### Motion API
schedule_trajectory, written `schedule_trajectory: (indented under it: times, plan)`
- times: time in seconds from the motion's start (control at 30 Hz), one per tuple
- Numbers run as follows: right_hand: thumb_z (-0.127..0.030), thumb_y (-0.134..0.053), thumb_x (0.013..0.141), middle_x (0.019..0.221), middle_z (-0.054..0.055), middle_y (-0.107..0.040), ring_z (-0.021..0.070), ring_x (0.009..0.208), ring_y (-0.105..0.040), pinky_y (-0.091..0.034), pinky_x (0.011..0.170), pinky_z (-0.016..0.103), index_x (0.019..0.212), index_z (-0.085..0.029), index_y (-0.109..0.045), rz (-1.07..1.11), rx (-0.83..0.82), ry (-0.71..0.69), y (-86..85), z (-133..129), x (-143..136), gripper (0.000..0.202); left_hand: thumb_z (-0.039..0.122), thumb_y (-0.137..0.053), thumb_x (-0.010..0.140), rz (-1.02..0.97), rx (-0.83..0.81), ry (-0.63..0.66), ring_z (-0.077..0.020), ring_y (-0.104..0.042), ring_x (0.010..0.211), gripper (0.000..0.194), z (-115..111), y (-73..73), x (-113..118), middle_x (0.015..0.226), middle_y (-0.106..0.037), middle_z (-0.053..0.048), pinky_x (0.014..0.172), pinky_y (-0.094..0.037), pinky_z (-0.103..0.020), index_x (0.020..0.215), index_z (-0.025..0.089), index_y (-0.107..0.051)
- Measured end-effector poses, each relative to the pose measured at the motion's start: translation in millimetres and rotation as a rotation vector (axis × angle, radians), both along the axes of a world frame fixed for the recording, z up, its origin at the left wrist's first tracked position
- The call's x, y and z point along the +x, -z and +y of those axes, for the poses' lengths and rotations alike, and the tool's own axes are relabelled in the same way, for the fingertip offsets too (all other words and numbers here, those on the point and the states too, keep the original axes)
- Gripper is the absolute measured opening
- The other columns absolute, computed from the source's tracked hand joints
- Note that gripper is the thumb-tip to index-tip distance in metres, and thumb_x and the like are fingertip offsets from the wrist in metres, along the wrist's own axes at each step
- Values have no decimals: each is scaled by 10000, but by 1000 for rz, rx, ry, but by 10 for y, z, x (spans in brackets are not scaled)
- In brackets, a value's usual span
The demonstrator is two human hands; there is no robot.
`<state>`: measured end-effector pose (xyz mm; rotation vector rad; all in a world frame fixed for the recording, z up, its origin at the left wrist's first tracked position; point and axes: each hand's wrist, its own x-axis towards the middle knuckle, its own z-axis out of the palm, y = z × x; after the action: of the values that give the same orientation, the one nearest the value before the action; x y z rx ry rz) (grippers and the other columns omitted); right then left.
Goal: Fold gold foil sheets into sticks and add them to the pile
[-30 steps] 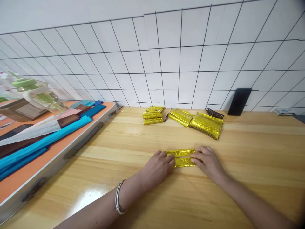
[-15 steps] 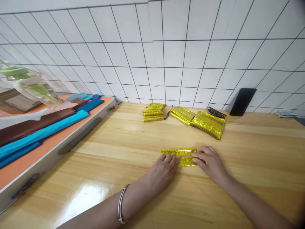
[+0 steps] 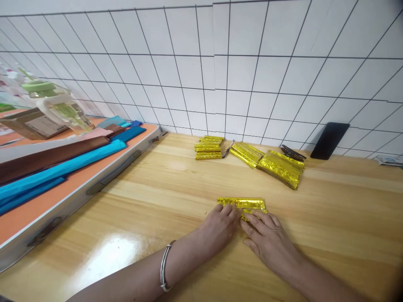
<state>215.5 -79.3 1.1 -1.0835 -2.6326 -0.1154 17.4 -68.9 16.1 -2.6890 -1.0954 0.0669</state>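
A folded piece of shiny gold foil (image 3: pixel 252 203) lies on the wooden table in front of me. My left hand (image 3: pixel 220 226) rests on its left part, fingers bent together and pressing the foil down. My right hand (image 3: pixel 267 239) lies over the lower right part, its fingers spread and the fingertips on the foil. Both hands cover much of the lower edge. Farther back are several narrow folded gold strips (image 3: pixel 208 147), a flat gold sheet (image 3: pixel 246 154) and a stack of gold sheets (image 3: pixel 281 167).
A pen (image 3: pixel 228 149), a dark hair clip (image 3: pixel 292 153) and a black phone (image 3: pixel 329 140) sit near the tiled wall. At left, an orange-topped box (image 3: pixel 94 178) bears coloured paper rolls (image 3: pixel 66 167), a cardboard box (image 3: pixel 34 122) and a green-lidded bottle (image 3: pixel 59 102).
My right hand has moved from the foil's right end onto its lower part, with the fingers now spread flatter. My left hand stays on the foil. The view has shifted slightly.
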Motion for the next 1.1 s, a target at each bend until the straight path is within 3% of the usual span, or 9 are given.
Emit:
schedule_trajectory:
  times: [0.47,0.83,0.93,1.1]
  plan:
    - [-440,-500,870,1184,55,-612,258,1152,-448,-305,971,433,1173,-235,-587,-84,55,6,-3,29,83,376,215,-417,887,-30,-7,-28,-227,-481,942,348,-13,-33,-8,1164,-521,-130,777,-405,-360,1204,99,-502]
    - [-329,-481,876,1193,97,-602,295,1202,-426,-404,929,449,1093,-207,-651,-187,35,155,-173,-4,765,302,189,-424,874,-30,-21,-30,-227,-495,961,336,-18,2,-13,1226,-491,-135,783,-399,-353,1197,131,-497]
    - [-338,-438,894,1254,99,-562,265,1231,-408,-394,984,427,1147,-170,-617,-143,29,186,-254,-19,678,352,179,-416,881,-38,-14,-33,-226,-497,968,329,-28,5,-7,1216,-498,-136,777,-396,-355,1196,135,-498]
    - [-348,-404,900,1464,120,-289,244,1349,-230,-327,1061,424,1401,-100,-301,-147,-43,155,-302,20,186,569,187,-429,883,-66,-9,-25,-220,-494,943,327,-39,-17,-6,1152,-541,-109,745,-393,-344,1196,139,-509]
